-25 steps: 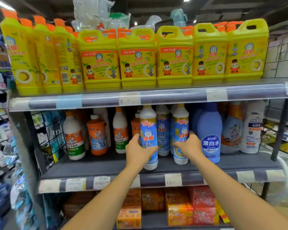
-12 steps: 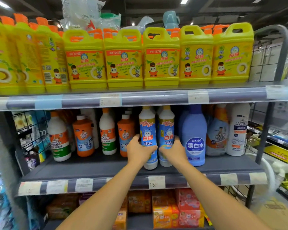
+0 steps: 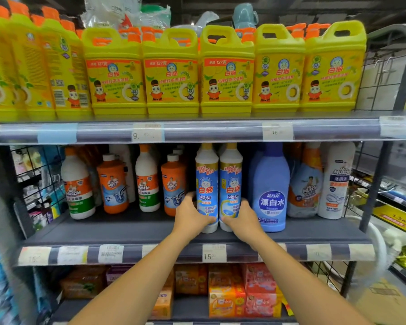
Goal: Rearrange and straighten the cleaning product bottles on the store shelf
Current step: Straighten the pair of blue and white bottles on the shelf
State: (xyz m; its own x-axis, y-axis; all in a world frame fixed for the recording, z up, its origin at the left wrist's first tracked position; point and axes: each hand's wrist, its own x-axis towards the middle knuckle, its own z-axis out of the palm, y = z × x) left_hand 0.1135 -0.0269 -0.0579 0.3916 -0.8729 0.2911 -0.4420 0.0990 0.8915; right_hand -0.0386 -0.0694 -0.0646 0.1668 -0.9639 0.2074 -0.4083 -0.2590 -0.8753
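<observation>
Two slim white bottles with blue labels stand upright and touching on the middle shelf (image 3: 131,231). My left hand (image 3: 189,216) wraps the lower part of the left blue-label bottle (image 3: 206,181). My right hand (image 3: 242,219) grips the base of the right blue-label bottle (image 3: 231,181). A big blue bleach bottle (image 3: 271,191) stands just right of them. An orange drain cleaner bottle (image 3: 174,184) stands just left, behind my left hand.
More bottles line the shelf: white-and-orange ones (image 3: 76,186), an orange one (image 3: 113,181), a spray bottle (image 3: 305,184) and a white bottle (image 3: 336,181) at the right. Yellow jugs (image 3: 171,71) fill the shelf above. Soap packs (image 3: 227,299) lie below. Wire side grids (image 3: 33,179) bound the shelf.
The two blue-label bottles have come together, side by side, with labels facing front. My view has shifted right and closer to the shelf. Both hands keep their grips.
</observation>
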